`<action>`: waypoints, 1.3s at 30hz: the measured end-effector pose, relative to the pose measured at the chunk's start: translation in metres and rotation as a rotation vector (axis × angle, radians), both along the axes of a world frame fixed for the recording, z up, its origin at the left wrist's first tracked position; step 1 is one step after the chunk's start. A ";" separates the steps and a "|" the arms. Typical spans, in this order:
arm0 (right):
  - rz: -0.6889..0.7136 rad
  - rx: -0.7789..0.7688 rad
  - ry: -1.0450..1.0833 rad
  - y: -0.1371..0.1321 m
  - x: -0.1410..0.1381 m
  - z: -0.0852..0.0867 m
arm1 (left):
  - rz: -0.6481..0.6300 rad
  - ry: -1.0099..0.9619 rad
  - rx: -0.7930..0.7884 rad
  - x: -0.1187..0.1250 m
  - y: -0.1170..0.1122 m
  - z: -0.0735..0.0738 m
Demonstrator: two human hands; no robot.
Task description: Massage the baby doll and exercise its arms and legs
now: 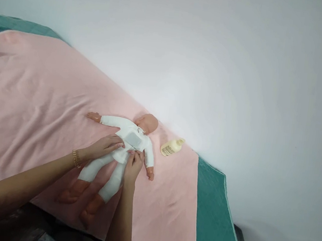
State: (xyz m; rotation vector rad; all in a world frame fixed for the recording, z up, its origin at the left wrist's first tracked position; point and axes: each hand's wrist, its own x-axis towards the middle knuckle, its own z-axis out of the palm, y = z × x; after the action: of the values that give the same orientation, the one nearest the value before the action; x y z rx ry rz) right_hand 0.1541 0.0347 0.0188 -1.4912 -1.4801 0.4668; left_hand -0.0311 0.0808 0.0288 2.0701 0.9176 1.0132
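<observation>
A baby doll [119,156] with a white cloth body and orange-brown plastic head, hands and feet lies stretched out, its head toward the wall. A pale grey rectangular panel [133,139] sits in its torso. My left hand [112,144], with a gold bracelet at the wrist, rests on the doll's waist, its fingertips gathered at the cloth just below the panel. Bent fingers of my right hand [134,162] pinch the white cloth on the other side of the waist. The fingertips of both hands are close together; exactly what lies between them is too small to tell.
Beside the doll's arm, a cream-yellow bottle [171,147] with printed text lies tilted near the wall. A pink towel [35,93] with "Simple life" lettering covers a green surface [214,209]. The white wall [215,64] borders the far side.
</observation>
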 end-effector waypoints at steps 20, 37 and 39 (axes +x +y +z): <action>0.014 0.001 0.011 0.014 0.003 0.011 | -0.087 0.078 0.153 0.001 0.017 -0.010; -0.116 0.034 -0.040 0.056 0.009 0.013 | 0.097 0.145 0.115 0.029 0.051 0.004; -0.120 0.049 -0.067 0.070 0.009 0.014 | 0.103 0.148 0.141 0.037 0.061 0.005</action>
State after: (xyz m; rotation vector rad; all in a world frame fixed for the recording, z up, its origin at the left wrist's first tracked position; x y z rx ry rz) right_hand 0.1628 0.1052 0.0326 -1.5595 -1.4342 0.3088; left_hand 0.0055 0.1423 0.0336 2.2594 1.0636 1.0142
